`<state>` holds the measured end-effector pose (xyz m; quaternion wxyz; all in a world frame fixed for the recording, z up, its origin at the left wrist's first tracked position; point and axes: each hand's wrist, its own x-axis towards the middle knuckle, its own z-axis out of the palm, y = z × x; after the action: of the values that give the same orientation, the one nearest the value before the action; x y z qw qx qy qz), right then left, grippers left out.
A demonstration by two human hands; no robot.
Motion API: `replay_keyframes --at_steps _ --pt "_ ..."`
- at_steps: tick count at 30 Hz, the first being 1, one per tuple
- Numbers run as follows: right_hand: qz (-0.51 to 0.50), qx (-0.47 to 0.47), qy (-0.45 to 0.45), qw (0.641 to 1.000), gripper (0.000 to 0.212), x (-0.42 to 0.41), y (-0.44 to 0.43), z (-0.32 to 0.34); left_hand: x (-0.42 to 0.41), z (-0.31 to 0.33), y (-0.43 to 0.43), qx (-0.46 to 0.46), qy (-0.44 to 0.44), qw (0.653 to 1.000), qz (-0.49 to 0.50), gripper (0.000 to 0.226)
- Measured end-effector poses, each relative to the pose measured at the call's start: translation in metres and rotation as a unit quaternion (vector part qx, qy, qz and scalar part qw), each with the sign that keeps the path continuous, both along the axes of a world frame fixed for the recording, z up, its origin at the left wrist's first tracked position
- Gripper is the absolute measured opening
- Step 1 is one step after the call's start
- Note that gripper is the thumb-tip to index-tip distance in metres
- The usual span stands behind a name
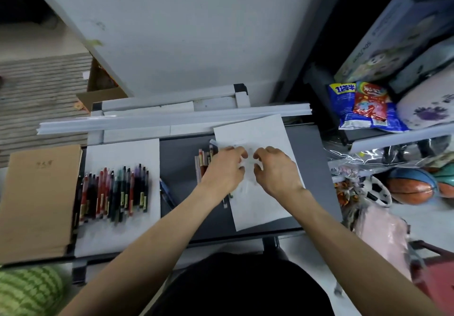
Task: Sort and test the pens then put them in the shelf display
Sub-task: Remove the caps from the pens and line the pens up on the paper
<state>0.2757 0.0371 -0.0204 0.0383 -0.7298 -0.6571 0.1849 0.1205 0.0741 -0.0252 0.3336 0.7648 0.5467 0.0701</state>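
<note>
The pens [115, 190], likely light, stiff and slippery, lie rowed on the left sheet [122, 151]; grip mid-barrel. The left hand [224, 168] and right hand [275, 170] curl over the right paper [265, 205]; any grasp is too blurred to tell.

light was soft and even indoors, white paper [265, 205] looked kinda washed out, left hand [224, 168] and right hand [275, 170] were smeared by motion blur, pens [115, 190] came out fuzzy, top corners fell dark, shelf [393, 139] edges bowed from the wide lens
</note>
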Motion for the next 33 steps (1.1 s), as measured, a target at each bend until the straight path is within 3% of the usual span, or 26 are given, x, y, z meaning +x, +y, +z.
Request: replay_keyframes --at_steps 9,18,27,33 --pt "0.134 0.033 -0.029 0.99 0.028 -0.023 -0.013 0.004 -0.037 0.013 -0.029 -0.003 0.068 0.997 0.043 0.02" --pt "0.268 0.049 -0.033 0.962 0.015 -0.076 -0.013 -0.001 -0.123 0.013 -0.073 -0.056 0.14 0.974 0.169 0.007" --pt "0.327 0.01 -0.009 0.945 0.026 -0.109 -0.011 -0.002 -0.156 -0.005 -0.096 -0.147 0.161 0.929 0.3 0.036" --pt "0.309 -0.008 0.008 0.951 0.024 -0.113 -0.017 -0.006 -0.135 -0.005 -0.077 -0.145 0.182 0.92 0.314 0.042"
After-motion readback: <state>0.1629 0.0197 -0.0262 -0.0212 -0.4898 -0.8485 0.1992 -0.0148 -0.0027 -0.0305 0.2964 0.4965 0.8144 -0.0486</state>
